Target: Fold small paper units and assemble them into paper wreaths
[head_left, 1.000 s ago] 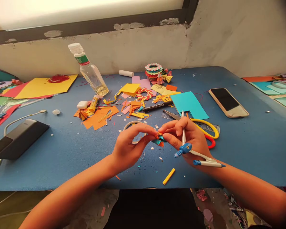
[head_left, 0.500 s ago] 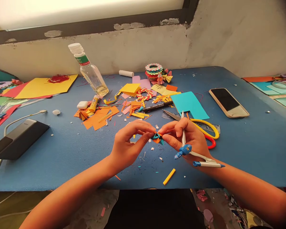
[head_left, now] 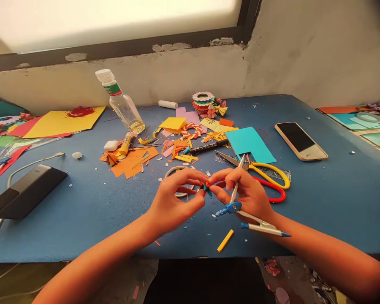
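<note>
Between the fingertips of both hands is a small folded teal and orange paper piece [head_left: 206, 189], partly hidden by the fingers. My left hand [head_left: 174, 198] pinches it from the left. My right hand [head_left: 245, 192] pinches its right side and also holds a silver and blue compass [head_left: 233, 207] between the fingers, its legs spread. Behind my left hand lies a white ring of tape [head_left: 177, 169], mostly covered. Scissors with yellow and red handles [head_left: 283, 179] rest beyond my right hand. A yellow paper strip [head_left: 225, 241] lies near the table's front edge.
Orange paper scraps [head_left: 131, 164], a glue stick [head_left: 126, 143], a black marker [head_left: 209, 147] and a teal sheet [head_left: 251, 143] lie beyond the hands. A bottle [head_left: 126, 109] stands back left. A phone [head_left: 301, 141] is at right, a black device [head_left: 27, 192] at left.
The view has tilted slightly upward. Both hands have turned the paper piece a little, and the compass has shifted left and down with my right hand. The tape ring now shows behind my left hand.
</note>
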Tool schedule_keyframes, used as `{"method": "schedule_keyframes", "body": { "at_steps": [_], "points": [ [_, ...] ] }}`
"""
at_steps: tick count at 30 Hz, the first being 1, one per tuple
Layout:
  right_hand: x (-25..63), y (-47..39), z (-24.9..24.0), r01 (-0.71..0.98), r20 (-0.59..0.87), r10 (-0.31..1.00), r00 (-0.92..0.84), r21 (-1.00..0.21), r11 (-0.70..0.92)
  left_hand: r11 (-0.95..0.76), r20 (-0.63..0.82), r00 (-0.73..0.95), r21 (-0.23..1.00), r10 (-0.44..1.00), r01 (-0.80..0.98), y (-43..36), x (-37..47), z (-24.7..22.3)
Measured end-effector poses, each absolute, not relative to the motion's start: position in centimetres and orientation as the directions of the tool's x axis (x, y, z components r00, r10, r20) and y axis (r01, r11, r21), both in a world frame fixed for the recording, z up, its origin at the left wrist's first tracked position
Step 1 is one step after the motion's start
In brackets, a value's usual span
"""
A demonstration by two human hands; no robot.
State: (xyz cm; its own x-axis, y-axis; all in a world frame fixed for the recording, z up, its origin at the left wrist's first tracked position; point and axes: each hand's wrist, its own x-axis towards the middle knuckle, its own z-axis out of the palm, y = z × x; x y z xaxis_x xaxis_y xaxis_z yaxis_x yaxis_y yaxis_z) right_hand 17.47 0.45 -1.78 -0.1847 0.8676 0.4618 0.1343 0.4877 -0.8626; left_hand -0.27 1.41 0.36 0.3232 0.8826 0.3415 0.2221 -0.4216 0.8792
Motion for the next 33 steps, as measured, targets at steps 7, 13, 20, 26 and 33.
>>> {"method": "schedule_keyframes", "body": {
  "at_steps": [7, 13, 20, 26, 33],
  "points": [
    [17.4, 0.5, -2.0, 0.204, 0.513, 0.839, -0.181, -0.815, 0.542, -0.225, 0.165, 0.264, 0.951, 0.95, 0.214, 1.5, -0.2, 0.5],
    [17.5, 0.6, -2.3, 0.272, 0.603, 0.752, -0.265, -0.702, 0.658, 0.134, -0.129, 0.332, 0.991, 0.934, 0.009, 2.1, -0.4, 0.5],
    [17.6, 0.8, -2.3, 0.297, 0.631, 0.723, -0.282, -0.66, 0.691, 0.174, -0.181, 0.328, 0.983, 0.927, 0.049, 2.0, -0.3, 0.5],
    [17.5, 0.8, -2.3, 0.277, 0.596, 0.761, -0.258, -0.709, 0.649, -0.148, 0.089, 0.244, 0.96, 0.966, 0.236, 1.2, 0.1, 0.3],
    [17.4, 0.7, -2.2, 0.181, 0.544, 0.809, -0.223, -0.792, 0.582, -0.276, 0.22, 0.229, 0.928, 0.948, 0.251, 1.1, 0.4, -0.2]
  ]
}}
